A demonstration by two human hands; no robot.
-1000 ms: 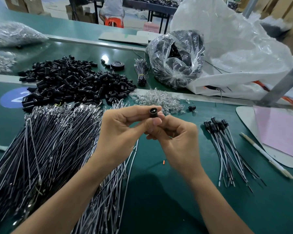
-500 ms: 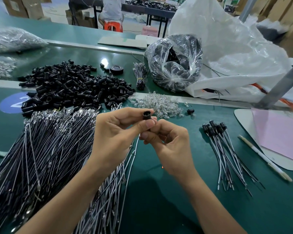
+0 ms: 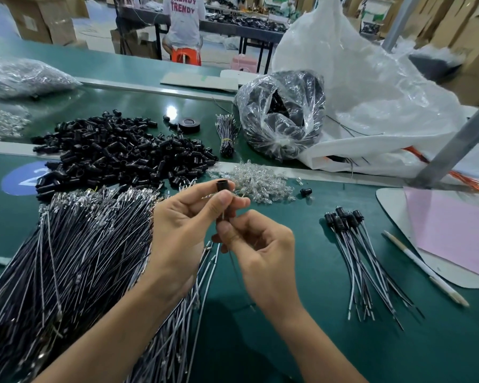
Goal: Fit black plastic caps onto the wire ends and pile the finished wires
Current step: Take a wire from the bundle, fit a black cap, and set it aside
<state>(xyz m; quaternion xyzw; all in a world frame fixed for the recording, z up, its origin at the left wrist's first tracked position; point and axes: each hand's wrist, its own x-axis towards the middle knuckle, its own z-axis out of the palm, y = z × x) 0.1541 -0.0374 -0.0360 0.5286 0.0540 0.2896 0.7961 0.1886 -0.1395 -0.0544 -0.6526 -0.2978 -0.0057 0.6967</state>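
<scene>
Small black tubular plastic cap (image 3: pixel 222 187) pinched by left hand (image 3: pixel 187 225); right hand (image 3: pixel 263 252) pinches thin grey wire (image 3: pixel 242 283) just beneath. Cap light, stiff, likely slick: grip sides. Wire limp: hold near end.

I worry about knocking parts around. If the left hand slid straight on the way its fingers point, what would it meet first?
Probably the heap of clear parts just beyond the cap that the left hand pinches; it may be high enough to pass over.
</scene>
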